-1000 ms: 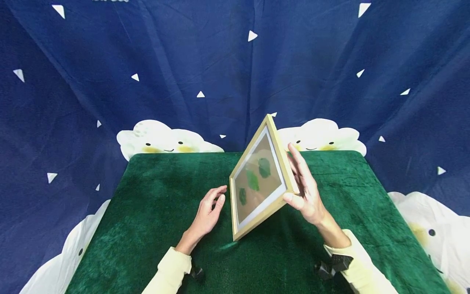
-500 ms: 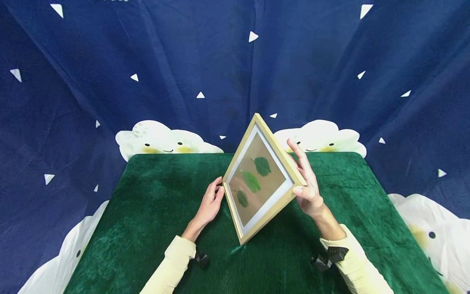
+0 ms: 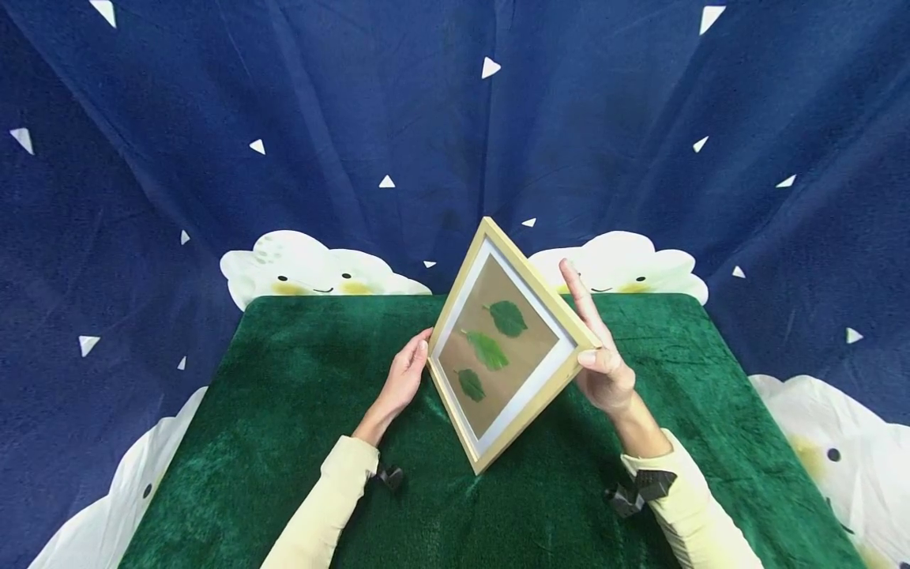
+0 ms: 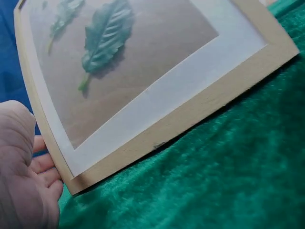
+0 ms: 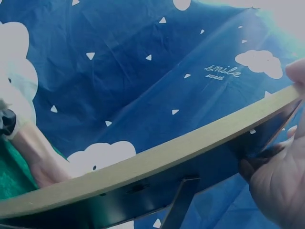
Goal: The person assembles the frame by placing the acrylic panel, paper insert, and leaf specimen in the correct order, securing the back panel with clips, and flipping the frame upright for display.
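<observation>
A light wooden picture frame [image 3: 526,371] stands tilted between both hands, one corner down near the green cloth. Behind its glass, inside a white mat, are three green leaves [image 3: 486,350] on brown backing. The left hand [image 3: 405,371] holds the left corner, thumb in front; the left wrist view shows its fingers [image 4: 45,169] behind the wooden edge. The right hand [image 3: 604,379] grips the right corner with the thumb on the front and the index finger stretched upward. In the right wrist view, a stand leg [image 5: 180,205] juts from the frame's dark back [image 5: 124,195].
A table under a green velvety cloth [image 3: 306,356] lies below the hands. Blue fabric [image 3: 398,103] with white triangles and smiling clouds [image 3: 320,269] hangs around its far and side edges. Black wrist devices [image 3: 636,490] sit at both yellow sleeves.
The picture frame has turned its glass more toward the head camera, its near corner shifting right. The left hand, apart from it earlier, now holds its left corner.
</observation>
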A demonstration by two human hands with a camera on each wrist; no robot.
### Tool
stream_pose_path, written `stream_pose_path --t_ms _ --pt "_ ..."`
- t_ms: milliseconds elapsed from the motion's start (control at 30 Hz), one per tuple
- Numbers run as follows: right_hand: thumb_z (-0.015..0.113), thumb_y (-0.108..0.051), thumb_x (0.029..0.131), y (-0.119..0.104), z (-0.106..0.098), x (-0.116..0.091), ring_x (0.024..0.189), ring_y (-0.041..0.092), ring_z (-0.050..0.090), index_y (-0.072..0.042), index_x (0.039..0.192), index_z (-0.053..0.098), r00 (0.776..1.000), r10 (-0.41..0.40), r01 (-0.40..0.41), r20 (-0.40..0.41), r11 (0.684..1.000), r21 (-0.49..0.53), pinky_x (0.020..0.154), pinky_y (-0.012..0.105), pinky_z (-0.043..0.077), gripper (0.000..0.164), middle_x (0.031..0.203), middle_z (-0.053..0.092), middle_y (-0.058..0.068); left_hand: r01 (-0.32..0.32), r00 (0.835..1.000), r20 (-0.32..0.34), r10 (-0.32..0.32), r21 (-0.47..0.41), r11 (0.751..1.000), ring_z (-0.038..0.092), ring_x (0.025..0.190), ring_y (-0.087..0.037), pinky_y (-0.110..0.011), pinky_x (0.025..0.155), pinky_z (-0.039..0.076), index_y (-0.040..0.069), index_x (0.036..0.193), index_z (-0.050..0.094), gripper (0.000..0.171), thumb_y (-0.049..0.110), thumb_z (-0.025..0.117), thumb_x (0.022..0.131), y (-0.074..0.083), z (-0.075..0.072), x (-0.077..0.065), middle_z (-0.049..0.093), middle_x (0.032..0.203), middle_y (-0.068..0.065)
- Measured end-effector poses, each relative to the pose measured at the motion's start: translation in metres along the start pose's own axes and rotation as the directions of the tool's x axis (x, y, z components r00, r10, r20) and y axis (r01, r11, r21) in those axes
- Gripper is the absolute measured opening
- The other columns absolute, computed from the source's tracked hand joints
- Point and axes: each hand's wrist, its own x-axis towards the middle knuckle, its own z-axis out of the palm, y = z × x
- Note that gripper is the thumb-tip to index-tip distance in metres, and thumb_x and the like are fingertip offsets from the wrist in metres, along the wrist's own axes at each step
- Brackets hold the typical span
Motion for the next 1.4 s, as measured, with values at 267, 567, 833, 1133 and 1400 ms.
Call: stream_pose_path --t_ms 267,567,833,1133,1400 --pt "0.040 -0.016 0.094 0.003 -0.002 -0.006 0.131 0.018 0.051 -0.001 0.156 0.040 0.987 -0.063 0.062 -0.148 0.998 -0.013 0.107 0.029 0.045 0.063 0.152 0.048 0.011 0.016 0.999 -0.050 -0.018 -0.029 0.999 0.050 0.132 -0.031 -0.028 0.108 0.041 -0.009 0.145 0.052 0.042 0.016 0.041 0.114 0.002 0.004 -0.003 0.052 0.146 -0.027" --pt "0.031 -0.037 0.114 0.009 -0.018 -0.014 0.139 0.012 0.049 -0.007 0.154 0.050 0.965 -0.091 0.091 -0.246 0.996 -0.012 0.113 0.026 0.037 0.053 0.153 0.056 -0.001 0.037 0.990 -0.139 -0.040 -0.027 0.999 0.059 0.103 -0.019 -0.027 0.088 0.046 -0.006 0.123 0.060 0.035 0.023 0.043 0.114 0.007 0.007 -0.018 0.064 0.117 -0.022" --pt "0.035 -0.045 0.113 0.021 -0.015 -0.020 0.099 0.012 0.065 -0.009 0.139 0.056 0.877 -0.117 -0.046 -0.467 0.945 -0.324 0.084 0.023 0.054 0.049 0.112 0.065 0.001 0.033 0.983 -0.178 -0.037 -0.022 0.999 0.051 0.092 -0.018 -0.027 0.079 0.042 -0.007 0.110 0.054 0.029 0.017 0.039 0.114 0.005 0.010 -0.030 0.051 0.095 -0.004" --pt "0.029 -0.012 0.114 0.067 0.010 -0.079 0.086 0.006 0.061 0.015 0.126 0.053 0.789 -0.232 -0.224 -0.569 0.754 -0.618 0.072 0.017 0.049 0.038 0.098 0.061 -0.002 0.038 0.979 -0.199 -0.043 -0.026 0.999 0.047 0.087 -0.014 -0.025 0.077 0.037 -0.005 0.107 0.052 0.029 0.021 0.041 0.115 0.007 0.014 -0.040 0.043 0.090 -0.001" --pt "0.033 -0.022 0.115 0.082 0.005 -0.073 0.068 0.005 0.061 0.018 0.096 0.056 0.759 -0.214 -0.198 -0.615 0.824 -0.531 0.057 0.019 0.050 0.050 0.081 0.063 -0.004 0.082 0.990 -0.116 -0.080 0.015 0.997 0.049 0.100 -0.021 -0.036 0.090 0.042 -0.003 0.123 0.053 0.048 0.033 0.022 0.116 0.011 0.005 -0.051 0.051 0.106 -0.011"
